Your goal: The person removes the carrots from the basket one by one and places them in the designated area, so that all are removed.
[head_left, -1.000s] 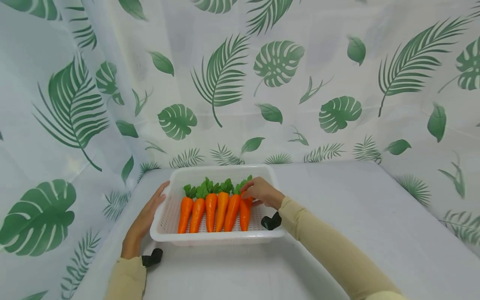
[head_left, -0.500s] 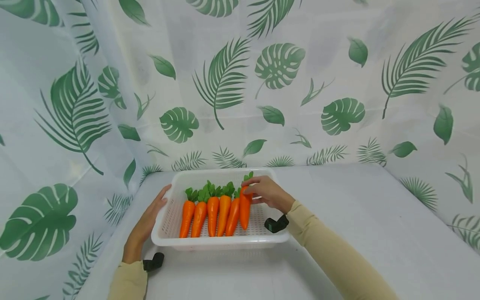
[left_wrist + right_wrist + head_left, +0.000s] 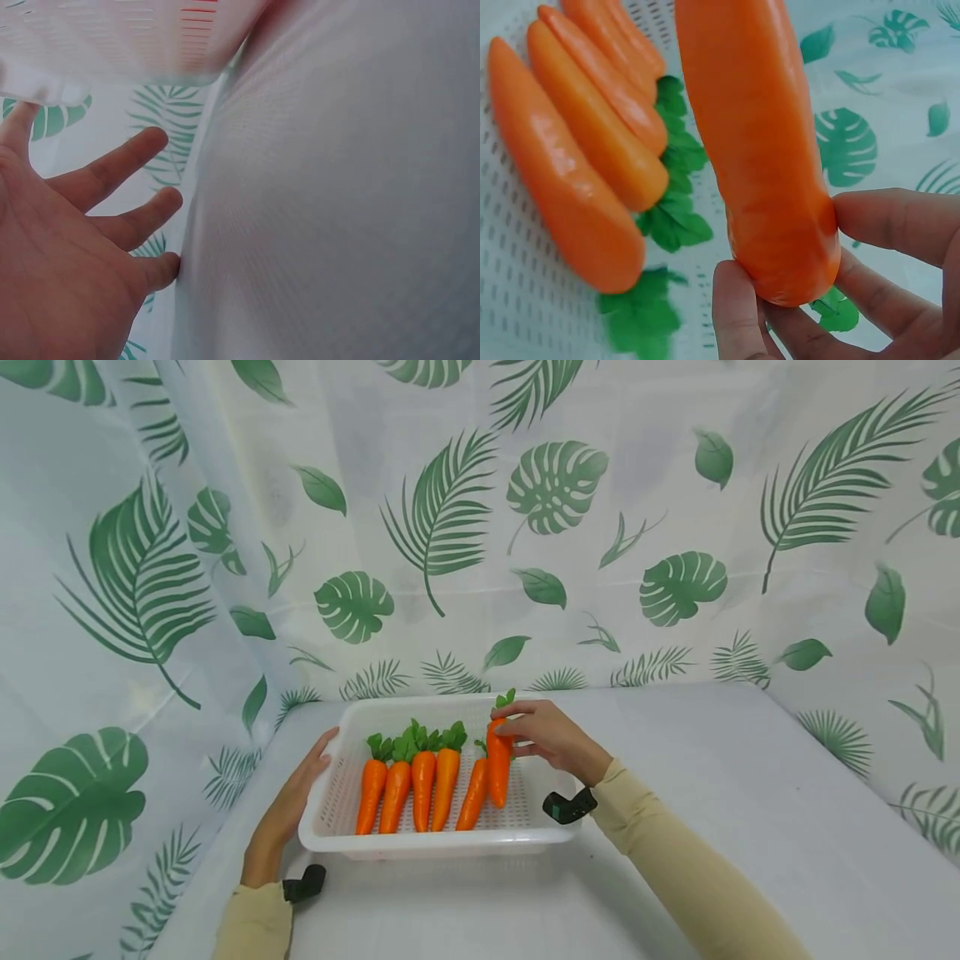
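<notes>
My right hand point(image 3: 558, 737) pinches an orange carrot point(image 3: 498, 768) near its leafy green top, over the right part of a white plastic basket point(image 3: 438, 838). In the right wrist view, thumb and fingers meet around the thick end of this carrot point(image 3: 757, 150). Just left of it, another carrot point(image 3: 472, 797) lies slanted in the basket. Several more carrots point(image 3: 372, 797) lie side by side further left, leaves toward the back. My left hand point(image 3: 291, 797) is at the basket's left side, and the left wrist view shows its fingers point(image 3: 112, 171) spread, one fingertip at the basket rim.
The basket stands on a white-covered table point(image 3: 697, 777). A white curtain with green leaf prints point(image 3: 457, 527) hangs behind and on the left. Dark wrist cameras point(image 3: 568, 807) sit on both wrists, the right one overlapping the basket's right rim.
My right hand has raised the rightmost carrot and moved it slightly right and up. The carrot beside it now slants more, apart from the row. The left hand stays at the basket's side.
</notes>
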`<action>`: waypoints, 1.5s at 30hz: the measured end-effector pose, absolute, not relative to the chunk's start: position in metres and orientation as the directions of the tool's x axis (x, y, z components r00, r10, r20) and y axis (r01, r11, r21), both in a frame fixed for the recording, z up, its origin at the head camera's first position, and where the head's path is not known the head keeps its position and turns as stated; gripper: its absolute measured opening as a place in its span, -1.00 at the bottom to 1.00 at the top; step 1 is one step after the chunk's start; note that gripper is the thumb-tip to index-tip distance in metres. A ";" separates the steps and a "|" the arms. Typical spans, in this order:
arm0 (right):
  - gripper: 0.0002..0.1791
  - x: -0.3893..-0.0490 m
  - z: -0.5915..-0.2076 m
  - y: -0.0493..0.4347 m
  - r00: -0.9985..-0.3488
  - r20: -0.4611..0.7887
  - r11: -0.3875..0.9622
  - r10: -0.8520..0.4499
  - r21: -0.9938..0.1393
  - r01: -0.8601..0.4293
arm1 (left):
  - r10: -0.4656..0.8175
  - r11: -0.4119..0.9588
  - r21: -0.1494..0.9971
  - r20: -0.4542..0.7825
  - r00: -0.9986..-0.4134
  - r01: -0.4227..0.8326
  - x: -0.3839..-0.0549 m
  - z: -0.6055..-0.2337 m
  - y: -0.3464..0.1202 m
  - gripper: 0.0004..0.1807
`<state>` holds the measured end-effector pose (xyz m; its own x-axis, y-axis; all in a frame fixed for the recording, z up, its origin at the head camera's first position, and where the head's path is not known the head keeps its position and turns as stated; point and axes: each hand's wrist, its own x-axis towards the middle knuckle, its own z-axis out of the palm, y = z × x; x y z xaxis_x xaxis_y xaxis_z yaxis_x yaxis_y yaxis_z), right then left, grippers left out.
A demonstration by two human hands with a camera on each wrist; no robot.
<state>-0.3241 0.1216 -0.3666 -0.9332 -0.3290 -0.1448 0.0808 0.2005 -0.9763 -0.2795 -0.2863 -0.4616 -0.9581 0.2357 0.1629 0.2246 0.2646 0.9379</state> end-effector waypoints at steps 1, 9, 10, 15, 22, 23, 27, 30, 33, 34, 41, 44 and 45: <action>-0.57 -0.323 -0.365 0.124 -0.933 -0.146 0.195 -0.328 -0.977 0.085 | 0.235 0.261 0.938 0.165 -0.958 0.226 -0.279 -0.461 -0.286 -0.34; -0.54 -0.316 -0.357 0.140 -0.934 -0.111 0.184 -0.339 -0.982 0.050 | 0.240 0.255 0.939 0.168 -0.956 0.229 -0.278 -0.464 -0.288 -0.35; -0.53 -0.315 -0.356 0.142 -0.934 -0.101 0.186 -0.342 -0.982 0.038 | 0.240 0.257 0.939 0.167 -0.956 0.229 -0.278 -0.464 -0.288 -0.35; -0.52 -0.313 -0.352 0.153 -0.938 -0.073 0.181 -0.339 -0.983 0.012 | 0.241 0.268 0.934 0.172 -0.955 0.236 -0.279 -0.463 -0.286 -0.34; -0.48 -0.311 -0.349 0.170 -0.938 -0.035 0.182 -0.345 -0.983 -0.030 | 0.242 0.265 0.936 0.168 -0.956 0.232 -0.280 -0.460 -0.284 -0.34; -0.48 -0.311 -0.349 0.173 -0.938 -0.031 0.181 -0.344 -0.983 -0.034 | 0.243 0.265 0.936 0.169 -0.955 0.233 -0.280 -0.460 -0.284 -0.34; -0.47 -0.310 -0.349 0.184 -0.940 -0.025 0.173 -0.339 -0.984 -0.037 | 0.241 0.272 0.933 0.171 -0.955 0.236 -0.280 -0.460 -0.284 -0.34; -0.49 -0.309 -0.351 0.192 -0.945 -0.023 0.167 -0.327 -0.985 -0.034 | 0.239 0.281 0.930 0.171 -0.956 0.237 -0.281 -0.461 -0.285 -0.34; -0.48 -0.307 -0.354 0.198 -0.946 -0.020 0.165 -0.322 -0.986 -0.035 | 0.245 0.275 0.932 0.169 -0.955 0.235 -0.282 -0.461 -0.285 -0.34; -0.48 -0.306 -0.355 0.200 -0.947 -0.022 0.161 -0.319 -0.986 -0.031 | 0.247 0.272 0.933 0.170 -0.954 0.237 -0.282 -0.461 -0.286 -0.34; -0.46 -0.305 -0.359 0.210 -0.952 -0.025 0.142 -0.304 -0.990 -0.019 | 0.253 0.260 0.933 0.181 -0.950 0.247 -0.282 -0.462 -0.287 -0.34; -0.45 -0.304 -0.358 0.214 -0.954 -0.027 0.142 -0.298 -0.990 -0.017 | 0.252 0.258 0.933 0.184 -0.950 0.249 -0.281 -0.463 -0.287 -0.35; -0.44 -0.304 -0.358 0.216 -0.955 -0.028 0.141 -0.294 -0.990 -0.015 | 0.251 0.259 0.933 0.185 -0.950 0.250 -0.281 -0.463 -0.287 -0.35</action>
